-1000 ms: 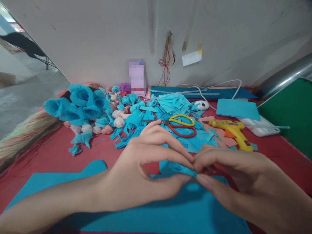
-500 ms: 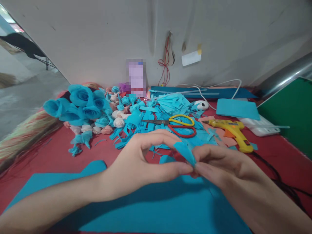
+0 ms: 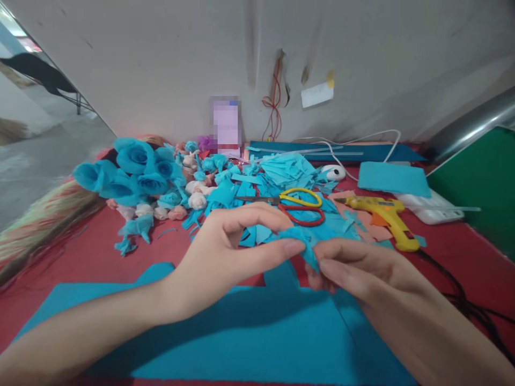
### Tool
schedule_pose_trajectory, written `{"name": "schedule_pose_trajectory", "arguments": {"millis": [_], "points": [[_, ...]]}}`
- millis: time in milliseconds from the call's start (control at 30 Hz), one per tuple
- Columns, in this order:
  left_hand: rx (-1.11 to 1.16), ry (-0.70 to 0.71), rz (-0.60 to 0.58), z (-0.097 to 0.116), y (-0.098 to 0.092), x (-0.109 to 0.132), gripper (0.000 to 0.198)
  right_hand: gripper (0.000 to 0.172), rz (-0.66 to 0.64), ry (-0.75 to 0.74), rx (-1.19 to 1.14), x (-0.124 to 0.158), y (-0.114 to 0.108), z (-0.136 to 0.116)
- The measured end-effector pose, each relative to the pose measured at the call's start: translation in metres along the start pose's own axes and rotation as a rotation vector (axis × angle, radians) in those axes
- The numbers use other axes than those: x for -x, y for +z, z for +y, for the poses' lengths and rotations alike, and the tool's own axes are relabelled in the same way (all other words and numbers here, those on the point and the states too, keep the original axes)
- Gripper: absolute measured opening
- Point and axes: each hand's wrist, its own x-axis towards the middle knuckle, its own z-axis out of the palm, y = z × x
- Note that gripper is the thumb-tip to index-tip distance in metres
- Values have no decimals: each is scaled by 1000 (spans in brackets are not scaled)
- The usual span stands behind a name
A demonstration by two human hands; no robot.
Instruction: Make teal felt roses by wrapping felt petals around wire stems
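Small blue paper piece [image 3: 310, 253] pinched in mid-frame

Just right of centre, both hands meet on the crumpled paper. The left hand [image 3: 233, 252] pinches its upper part, thumb in front and fingers behind, the fingertips partly hidden. The right hand [image 3: 370, 268] pinches the lower end between thumb and forefinger, its other fingers curled underneath. A thin dark strand [image 3: 345, 320] runs down below the right hand.

Beneath them, a large blue sheet [image 3: 209, 343] spreads over the red worktop [image 3: 96, 257] across the bottom of the frame. Just beyond the hands, near the centre, scissors [image 3: 276, 200] with one yellow and one red handle lie on loose blue scraps [image 3: 281, 171]. Right of the scissors, a yellow glue gun [image 3: 388, 214] rests partly on peach paper [image 3: 368, 228], its dark cord [image 3: 442, 276] trailing toward the lower right.

Left of centre, large blue paper flowers [image 3: 134, 166] sit clustered beside small pink, white and blue rosettes [image 3: 197, 200]. A folded blue pad [image 3: 394, 178] lies at the right, near a green board [image 3: 478, 182]. Red string [image 3: 275, 102] hangs on the wall [image 3: 169, 64] at upper centre.
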Motion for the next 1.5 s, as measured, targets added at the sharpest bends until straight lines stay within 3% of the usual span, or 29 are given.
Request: {"name": "schedule_pose_trajectory", "arguments": {"millis": [300,433,600,700,900,1100,1300,1500], "points": [[112,-38,-7,0,1,-2,8,12,-79,-29,-210,-1,-5,6],[111,-43,-24,-2,0,-1,7,10,-96,62,-192,0,-1,-1],[153,-101,-51,-1,-1,-1,6,26,-93,66,-165,-1,2,-4],[205,-113,-58,-1,-1,-1,7,16,-159,93,-277,-3,0,2],[390,-199,-184,-3,0,0,6,6,-324,126,-424,-8,-2,7],[451,-218,-182,-4,-1,0,6,20,-197,84,-394,-5,6,0],[463,-261,-130,-5,-1,0,6,13,-318,27,-357,-8,1,8],[544,-237,-246,-7,2,-1,6,9,-265,-28,-339,-9,1,7]]}}
